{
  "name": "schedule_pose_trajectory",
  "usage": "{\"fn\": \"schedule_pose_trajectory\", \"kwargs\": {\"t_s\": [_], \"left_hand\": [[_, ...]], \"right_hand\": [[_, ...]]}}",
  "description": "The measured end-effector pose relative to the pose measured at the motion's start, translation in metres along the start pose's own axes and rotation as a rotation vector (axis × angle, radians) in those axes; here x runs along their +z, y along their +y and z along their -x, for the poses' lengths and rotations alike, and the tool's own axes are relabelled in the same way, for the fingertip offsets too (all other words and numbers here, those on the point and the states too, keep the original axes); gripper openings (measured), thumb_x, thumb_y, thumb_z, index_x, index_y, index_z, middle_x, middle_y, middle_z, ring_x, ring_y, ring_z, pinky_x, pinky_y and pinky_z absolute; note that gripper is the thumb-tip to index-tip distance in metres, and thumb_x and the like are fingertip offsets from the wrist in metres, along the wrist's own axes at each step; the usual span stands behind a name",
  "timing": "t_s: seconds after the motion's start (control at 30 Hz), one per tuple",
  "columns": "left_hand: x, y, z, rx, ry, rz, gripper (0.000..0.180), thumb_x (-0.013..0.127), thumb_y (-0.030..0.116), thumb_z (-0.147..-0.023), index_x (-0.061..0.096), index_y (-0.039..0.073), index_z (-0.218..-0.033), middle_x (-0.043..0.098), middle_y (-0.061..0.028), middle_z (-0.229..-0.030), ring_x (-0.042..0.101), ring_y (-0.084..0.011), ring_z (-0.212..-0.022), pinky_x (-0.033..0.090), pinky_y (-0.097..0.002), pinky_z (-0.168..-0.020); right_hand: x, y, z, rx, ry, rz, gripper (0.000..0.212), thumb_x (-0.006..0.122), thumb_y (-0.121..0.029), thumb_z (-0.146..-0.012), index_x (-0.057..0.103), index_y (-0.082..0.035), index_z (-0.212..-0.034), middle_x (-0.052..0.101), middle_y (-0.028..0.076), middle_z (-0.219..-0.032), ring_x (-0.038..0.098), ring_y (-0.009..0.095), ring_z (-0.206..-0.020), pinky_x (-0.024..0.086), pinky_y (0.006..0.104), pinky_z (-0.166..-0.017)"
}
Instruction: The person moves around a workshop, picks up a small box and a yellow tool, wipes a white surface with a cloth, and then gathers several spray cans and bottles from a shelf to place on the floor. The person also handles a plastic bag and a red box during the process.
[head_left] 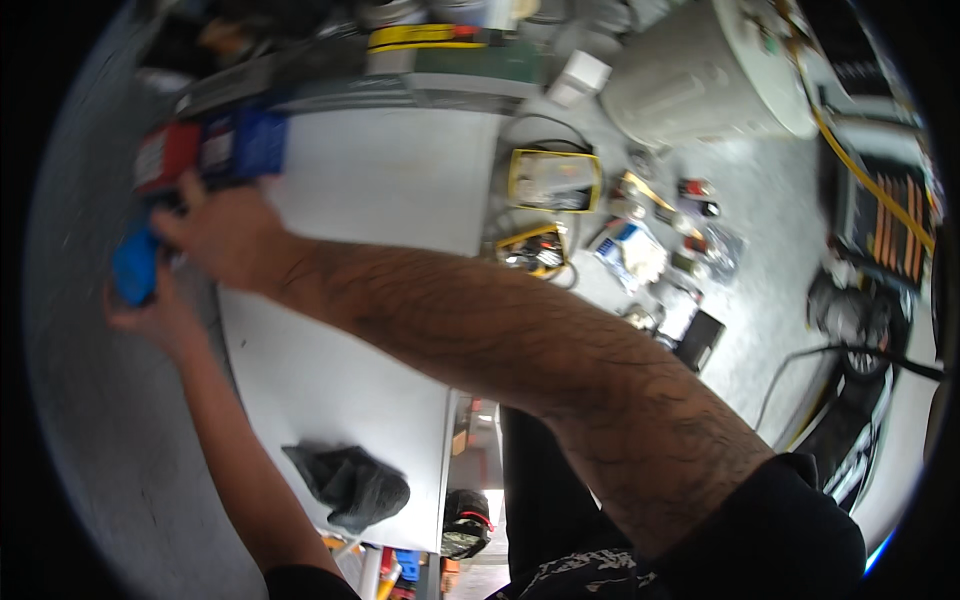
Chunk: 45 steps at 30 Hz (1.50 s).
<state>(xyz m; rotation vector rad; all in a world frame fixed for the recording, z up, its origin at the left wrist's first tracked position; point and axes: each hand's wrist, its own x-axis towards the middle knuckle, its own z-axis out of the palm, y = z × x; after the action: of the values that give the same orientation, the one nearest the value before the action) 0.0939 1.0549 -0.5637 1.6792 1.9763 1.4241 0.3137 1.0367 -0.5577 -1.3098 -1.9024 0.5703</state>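
At the left edge of the white table, my left hand [160, 318] is closed around a smooth, rounded blue object [135, 266]; blur hides its exact kind. My right arm crosses over the table, and my right hand [228, 232] is just above and to the right of the blue object. Two of its fingers are spread apart, one pointing toward a red box [165, 157], the other reaching close to the blue object. Whether that fingertip touches it is too smeared to say. Beside the red box is a blue box [243, 142].
A crumpled dark cloth [352, 486] lies on the white table [400, 165] near its front. Green cases [475, 75] line the far edge. On the floor to the right are a yellow-edged box [555, 182], scattered small items, a large pale bin [700, 75] and a black cable.
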Motion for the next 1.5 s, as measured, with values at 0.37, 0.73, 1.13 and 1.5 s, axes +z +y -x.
{"fn": "schedule_pose_trajectory", "kwargs": {"t_s": [0.37,0.73,1.13,1.5], "left_hand": [[0.000,-0.031,0.008,-0.094,-0.335,-0.002,0.050,0.082,0.031,-0.109,0.071,-0.004,-0.144,0.075,-0.0168,-0.146,0.074,-0.0326,-0.130,0.060,-0.0476,-0.117],[-0.001,0.280,0.373,0.239,-0.086,0.116,0.070,0.089,0.023,-0.096,0.060,-0.015,-0.146,0.073,-0.0277,-0.138,0.073,-0.0369,-0.122,0.060,-0.0566,-0.108],[0.544,0.247,0.901,0.134,-1.165,0.238,0.084,0.108,0.031,-0.077,0.066,0.003,-0.144,0.074,-0.0137,-0.138,0.072,-0.0308,-0.125,0.058,-0.0479,-0.109],[0.721,0.172,1.005,0.457,-1.333,-0.013,0.078,0.106,0.032,-0.074,0.071,0.011,-0.141,0.078,-0.0155,-0.133,0.076,-0.0352,-0.121,0.060,-0.0480,-0.106]], "right_hand": [[-0.068,0.047,0.116,-0.073,0.199,-0.095,0.045,0.074,-0.024,-0.103,0.055,-0.006,-0.139,0.070,0.027,-0.128,0.080,0.038,-0.079,0.067,0.0497,-0.064],[-0.389,0.181,0.693,0.943,0.164,-0.149,0.061,0.086,-0.012,-0.097,0.053,-0.006,-0.147,0.069,0.018,-0.132,0.082,0.036,-0.105,0.070,0.0440,-0.089],[-0.352,0.543,1.018,1.279,0.312,0.120,0.043,0.071,-0.011,-0.099,0.053,-0.011,-0.137,0.066,0.024,-0.134,0.072,0.053,-0.109,0.060,0.0602,-0.092],[-0.281,0.732,1.046,1.374,0.345,0.112,0.036,0.065,0.001,-0.094,0.055,-0.007,-0.129,0.068,0.025,-0.131,0.072,0.051,-0.115,0.059,0.0610,-0.094]]}}
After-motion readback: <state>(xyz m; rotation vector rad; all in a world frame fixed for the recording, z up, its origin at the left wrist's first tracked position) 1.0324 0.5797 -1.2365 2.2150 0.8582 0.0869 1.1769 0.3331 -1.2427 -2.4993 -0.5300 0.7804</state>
